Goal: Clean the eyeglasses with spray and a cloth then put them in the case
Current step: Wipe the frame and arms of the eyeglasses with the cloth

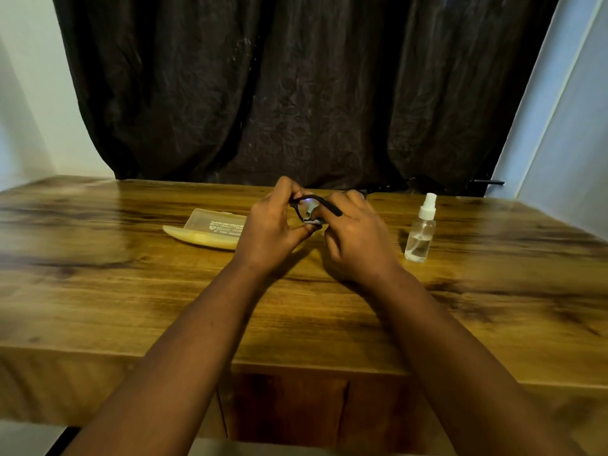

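Both hands wiping eyeglasses (314, 209) above the desk (131, 291).
Left hand (273, 232) pinches the frame, right hand (353, 238) pinches a cloth (311, 212); case (210, 230) open, casing pending.

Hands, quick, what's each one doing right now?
Left hand: grips the eyeglasses.
Right hand: curled at the eyeglasses, apparently with a small cloth.

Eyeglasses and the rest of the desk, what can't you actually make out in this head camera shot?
- Eyeglasses, head view: mostly covered by the left hand and right hand; lens cleanliness cannot be judged.
- Cloth: only a small grey bit shows between the fingers.
- Case: printed text too small and blurred; its right end is behind the left hand.
- Spray bottle: fill level unclear.
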